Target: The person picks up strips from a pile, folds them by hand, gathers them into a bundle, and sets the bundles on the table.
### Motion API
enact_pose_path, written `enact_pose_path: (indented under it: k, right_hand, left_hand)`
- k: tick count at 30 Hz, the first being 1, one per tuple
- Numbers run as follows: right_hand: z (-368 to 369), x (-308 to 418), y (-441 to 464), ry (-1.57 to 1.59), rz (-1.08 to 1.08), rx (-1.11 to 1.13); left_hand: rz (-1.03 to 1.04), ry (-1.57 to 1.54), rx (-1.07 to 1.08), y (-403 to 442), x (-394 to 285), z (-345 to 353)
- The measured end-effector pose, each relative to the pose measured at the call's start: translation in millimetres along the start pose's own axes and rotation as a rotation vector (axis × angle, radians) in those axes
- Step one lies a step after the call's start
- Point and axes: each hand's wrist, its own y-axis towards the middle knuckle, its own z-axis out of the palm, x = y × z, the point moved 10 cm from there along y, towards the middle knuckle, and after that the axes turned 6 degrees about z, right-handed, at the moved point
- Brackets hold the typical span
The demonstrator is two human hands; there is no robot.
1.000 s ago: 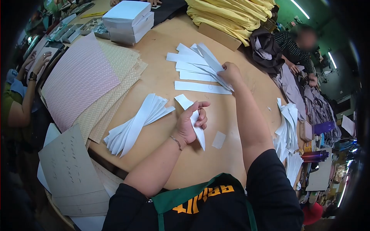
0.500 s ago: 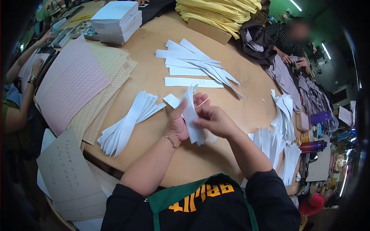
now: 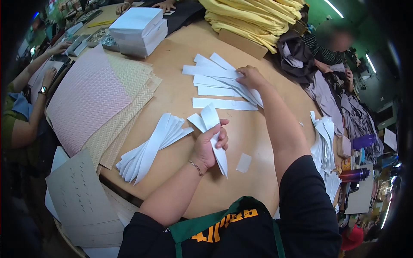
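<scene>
My left hand [image 3: 209, 148] is closed around a small bundle of white strips [image 3: 211, 116], which stick out above and below the fingers. Past it on the table lies a fanned pile of white strips [image 3: 211, 71]. At that pile's right end is my right hand [image 3: 251, 78], its fingers bent and pinching at the top strips. One separate strip [image 3: 223, 103] lies along the near side of the pile. Left of my left hand is another fanned stack of strips [image 3: 150, 146]. A short white piece [image 3: 244, 162] lies to the right of my left hand.
Woven sheets [image 3: 86, 90] and a grey card with writing [image 3: 79, 193] lie at the left. A white paper stack [image 3: 137, 30] and folded yellow cloth [image 3: 254, 19] are at the back. More strips [image 3: 323, 142] lie right. Co-workers sit left and far right.
My right hand has left the bundle in my left hand and reached forward to the far pile. My left hand still holds its strips. The short white piece is now uncovered.
</scene>
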Motion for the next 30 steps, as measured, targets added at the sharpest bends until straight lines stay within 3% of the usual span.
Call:
enact_pose_path:
  k: [3,6,9,18,21,24,26,28,30]
  right_hand:
    - [-3,-4,1,-0.059,0.04,0.029]
    - [-1,-12,0,0.082,0.03,0.038]
    - [10,-27,-5,0.314,0.166,0.098]
    - [-15,-11,-15,0.142,0.169,0.06]
    - [-18,-9,-30,0.467,0.292,0.175]
    - [-11,11,-45,1.07,0.217,0.327]
    - [-11,27,-69,1.289,0.231,0.384]
    - [0,27,-85,1.339,0.251,0.399]
    - [-3,24,-113,1.316,0.437,0.207]
  left_hand:
    - [-0.033,0.001,0.004,0,6,2]
    - [-0.027,0.009,-0.001,0,5,2]
    - [-0.017,0.024,-0.006,-1,3,2]
    - [-0.018,0.014,-0.01,-2,3,2]
    - [-0.006,0.0,-0.01,-1,2,1]
    - [0.004,-0.036,-0.072,2,4,-9]
    - [-0.007,-0.06,-0.088,2,5,-11]
    - [-0.019,-0.077,-0.1,1,8,-13]
    - [-0.033,-0.088,-0.11,1,9,-15]
